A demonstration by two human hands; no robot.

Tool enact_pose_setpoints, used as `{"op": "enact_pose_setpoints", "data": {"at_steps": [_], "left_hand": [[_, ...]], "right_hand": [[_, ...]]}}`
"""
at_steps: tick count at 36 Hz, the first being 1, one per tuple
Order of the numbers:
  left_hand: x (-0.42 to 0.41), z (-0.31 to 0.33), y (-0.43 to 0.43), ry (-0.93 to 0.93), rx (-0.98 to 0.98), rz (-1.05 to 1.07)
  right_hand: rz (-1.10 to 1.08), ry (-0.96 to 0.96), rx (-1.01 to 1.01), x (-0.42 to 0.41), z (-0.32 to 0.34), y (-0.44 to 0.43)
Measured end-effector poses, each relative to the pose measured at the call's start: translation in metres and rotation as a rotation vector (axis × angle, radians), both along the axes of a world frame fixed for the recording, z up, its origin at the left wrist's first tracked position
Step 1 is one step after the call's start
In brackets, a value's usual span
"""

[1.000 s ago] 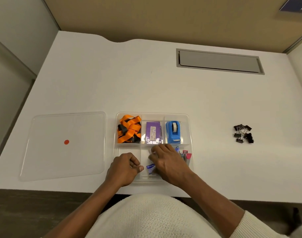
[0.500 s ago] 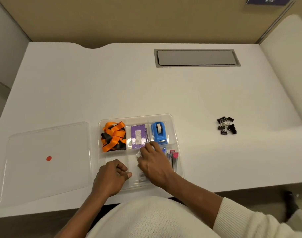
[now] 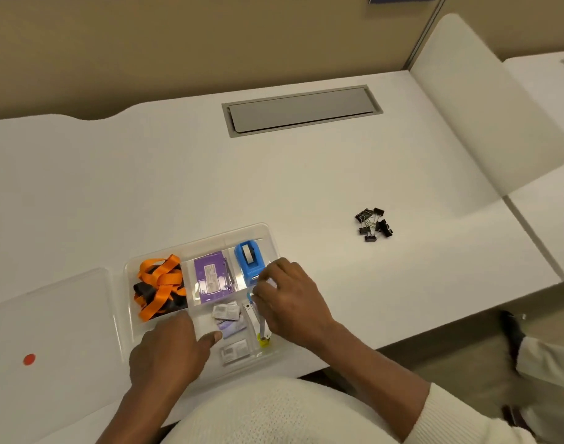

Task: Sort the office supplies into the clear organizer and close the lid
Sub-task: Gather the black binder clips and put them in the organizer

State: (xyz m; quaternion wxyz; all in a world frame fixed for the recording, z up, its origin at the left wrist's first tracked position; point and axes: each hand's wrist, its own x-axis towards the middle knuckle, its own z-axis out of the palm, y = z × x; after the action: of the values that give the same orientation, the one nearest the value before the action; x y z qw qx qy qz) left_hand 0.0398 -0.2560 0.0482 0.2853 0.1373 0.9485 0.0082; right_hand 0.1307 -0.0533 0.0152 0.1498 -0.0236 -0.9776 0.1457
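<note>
The clear organizer (image 3: 249,229) sits near the desk's front edge. Its back row holds orange and black lanyards (image 3: 160,288), a purple box (image 3: 212,277) and a blue tape dispenser (image 3: 249,259). Small packets (image 3: 227,312) lie in the front middle compartment, with pens (image 3: 258,325) to their right. My left hand (image 3: 167,350) rests curled on the organizer's front left, thumb pointing at the packets. My right hand (image 3: 290,299) hovers over the organizer's right side, fingers bent by the pens and dispenser; a pale blur at the fingertips is unclear. The clear lid (image 3: 50,322), marked with a red dot, lies flat to the left.
A small heap of black binder clips (image 3: 373,224) lies on the white desk to the right of the organizer. A grey cable hatch (image 3: 301,110) is set in the desk at the back. A white divider panel (image 3: 485,116) stands at the right.
My right hand moved from the front middle compartment, where the packets now lie, toward the organizer's right side. The view has swung to the right. My left hand stays at the organizer's front left.
</note>
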Motion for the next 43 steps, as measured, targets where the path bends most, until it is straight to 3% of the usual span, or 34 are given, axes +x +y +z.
{"op": "enact_pose_setpoints", "data": {"at_steps": [5, 8, 16, 21, 31, 43], "left_hand": [[-0.007, 0.029, 0.046, 0.133, -0.023, -0.138], [-0.012, 0.044, 0.089, 0.134, 0.061, -0.271], [-0.018, 0.037, 0.214, -0.105, 0.294, -0.66], [-0.025, 0.006, 0.283, 0.092, 0.144, -1.053], [-0.045, -0.027, 0.377, 0.225, 0.148, -1.214], [-0.045, -0.062, 0.417, 0.041, 0.283, -1.415]], "right_hand": [[-0.388, 0.072, -0.117, 0.025, 0.002, 0.067], [-0.65, 0.005, -0.192, 0.04, -0.003, 0.112], [-1.178, -0.186, -0.43, 0.057, -0.031, 0.198], [-1.186, -0.247, -0.502, 0.05, -0.047, 0.217], [-1.118, -0.229, -0.426, 0.028, -0.063, 0.227], [-1.046, -0.187, -0.479, 0.037, -0.067, 0.235]]}}
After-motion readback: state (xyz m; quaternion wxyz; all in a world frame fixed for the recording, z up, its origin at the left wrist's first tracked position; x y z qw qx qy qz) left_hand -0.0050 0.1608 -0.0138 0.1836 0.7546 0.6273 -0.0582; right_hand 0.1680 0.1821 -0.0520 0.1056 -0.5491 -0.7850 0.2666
